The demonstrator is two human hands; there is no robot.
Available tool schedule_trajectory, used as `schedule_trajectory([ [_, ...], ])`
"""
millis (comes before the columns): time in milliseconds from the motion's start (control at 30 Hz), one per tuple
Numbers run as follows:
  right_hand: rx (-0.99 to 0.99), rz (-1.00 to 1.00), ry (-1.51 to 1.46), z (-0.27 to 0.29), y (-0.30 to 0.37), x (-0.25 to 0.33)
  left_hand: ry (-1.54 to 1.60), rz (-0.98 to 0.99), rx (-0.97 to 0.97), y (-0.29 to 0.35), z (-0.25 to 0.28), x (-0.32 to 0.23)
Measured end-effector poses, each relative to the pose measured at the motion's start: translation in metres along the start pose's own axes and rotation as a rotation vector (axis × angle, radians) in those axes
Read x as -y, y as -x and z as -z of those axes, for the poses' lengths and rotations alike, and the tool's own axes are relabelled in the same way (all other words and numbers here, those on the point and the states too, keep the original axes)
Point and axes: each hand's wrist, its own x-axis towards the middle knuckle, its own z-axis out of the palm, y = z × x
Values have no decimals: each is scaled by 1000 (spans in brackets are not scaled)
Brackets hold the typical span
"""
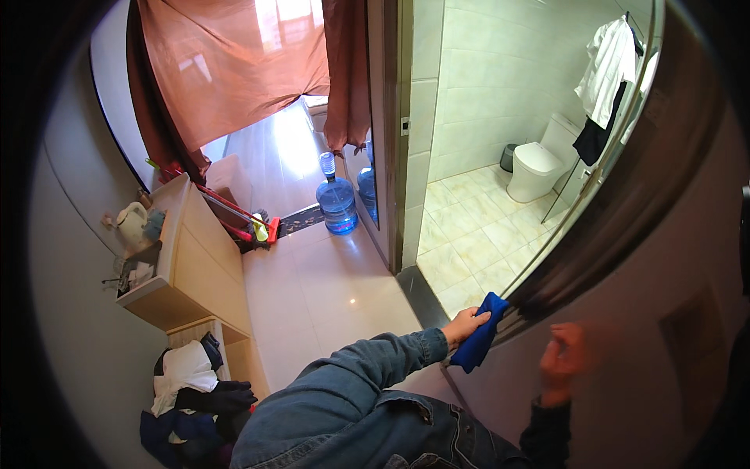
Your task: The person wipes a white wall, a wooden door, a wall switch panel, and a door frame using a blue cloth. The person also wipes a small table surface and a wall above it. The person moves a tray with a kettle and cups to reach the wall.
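A folded blue cloth (479, 341) is pinched in my left hand (464, 325), whose arm reaches across in a denim sleeve. The cloth meets the edge of a dark brown door frame (539, 301) beside the bathroom opening; whether it presses on the frame, I cannot tell. Further right, my right hand (564, 356) is raised in front of a shaded wall (625, 391), apart from the cloth. Motion smears its fingers, which look bent, and nothing shows in it.
Through the opening stand a white toilet (536, 166) and hanging clothes (607, 70). A blue water bottle (337, 205) is on the hall floor near a red curtain (242, 70). At left are a cabinet (195, 262), a red-handled broom (234, 215) and piled clothes (187, 371).
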Motion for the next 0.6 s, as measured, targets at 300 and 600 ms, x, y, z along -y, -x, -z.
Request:
schedule_trajectory([
  [300,32,-1345,-1298,-173,35,-7,423,-44,323,47,51,-125],
  [600,387,-1215,-1683,-322,-20,46,236,-280,8,59,179,-179],
])
